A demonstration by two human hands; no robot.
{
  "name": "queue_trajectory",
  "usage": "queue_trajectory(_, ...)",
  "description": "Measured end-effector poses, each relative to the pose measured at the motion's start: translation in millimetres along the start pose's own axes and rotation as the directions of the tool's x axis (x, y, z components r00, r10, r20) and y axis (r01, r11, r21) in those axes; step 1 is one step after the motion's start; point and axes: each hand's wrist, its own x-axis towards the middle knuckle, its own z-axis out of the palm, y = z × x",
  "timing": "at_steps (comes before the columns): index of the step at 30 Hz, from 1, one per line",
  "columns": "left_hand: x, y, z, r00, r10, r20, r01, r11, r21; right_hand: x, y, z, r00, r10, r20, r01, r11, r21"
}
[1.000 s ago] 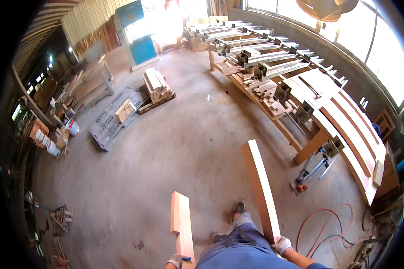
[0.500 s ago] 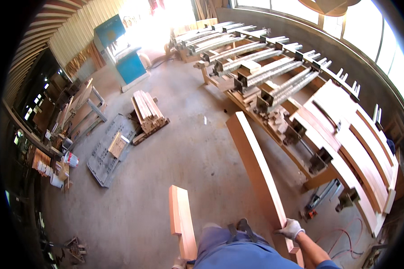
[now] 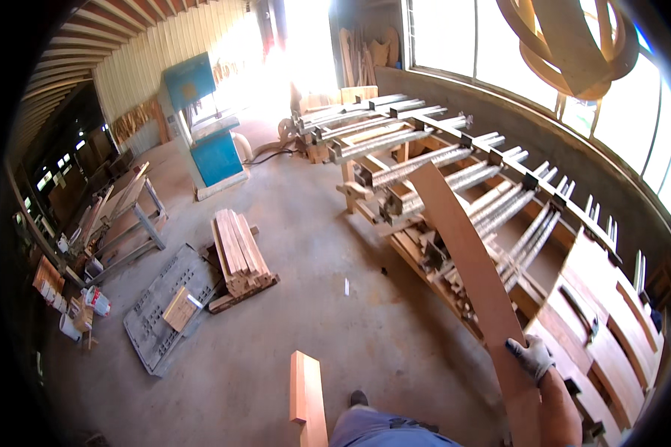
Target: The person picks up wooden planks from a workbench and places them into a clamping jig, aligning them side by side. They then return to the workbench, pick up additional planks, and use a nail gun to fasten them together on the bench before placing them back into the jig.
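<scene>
Head view: R hand [image 3: 533, 357], gloved, fingers clasping the right edge of a long wooden plank [image 3: 470, 257] nr its lower end — plank slants up & left, top overlapping the bar clamps [image 3: 380, 145] in view. Shorter stepped wood piece [image 3: 315, 387] at bottom edge, left of the legs — L hand out of sight, can't tell its fingers' state. Timber stack [image 3: 238, 249] farther off, nr bandsaw [image 3: 218, 159].

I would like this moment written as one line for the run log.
right hand: gloved, gripping long board | left hand: out of view | shorter wood piece: lower edge, left of board | lumber stack: farther off, left
</scene>
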Motion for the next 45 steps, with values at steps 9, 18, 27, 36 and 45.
queue_trajectory(9, 71, 145, -87, 0.998, 0.055, -0.004, -0.055, 0.998, 0.035, 215, -124, 0, 0.999, 0.044, -0.013, -0.045, 0.925, -0.377)
queue_trajectory(18, 82, 274, -97, 0.989, -0.02, -0.149, -0.055, 0.875, -0.482, 454, -141, 40, 0.987, 0.029, 0.16, 0.041, 0.908, -0.417)
queue_trajectory(27, 74, 459, -139, 0.967, 0.096, -0.238, -0.203, 0.854, -0.479, 598, -90, 134, 0.949, 0.006, 0.315, 0.107, 0.934, -0.34)
queue_trajectory(36, 85, 585, -216, 0.919, 0.294, -0.264, -0.393, 0.745, -0.539, 616, -60, 172, 0.924, 0.035, 0.381, 0.105, 0.934, -0.34)
queue_trajectory(45, 71, 772, -278, 0.81, 0.528, -0.255, -0.563, 0.823, -0.081, 600, -112, 146, 0.94, -0.075, 0.332, 0.247, 0.823, -0.512)
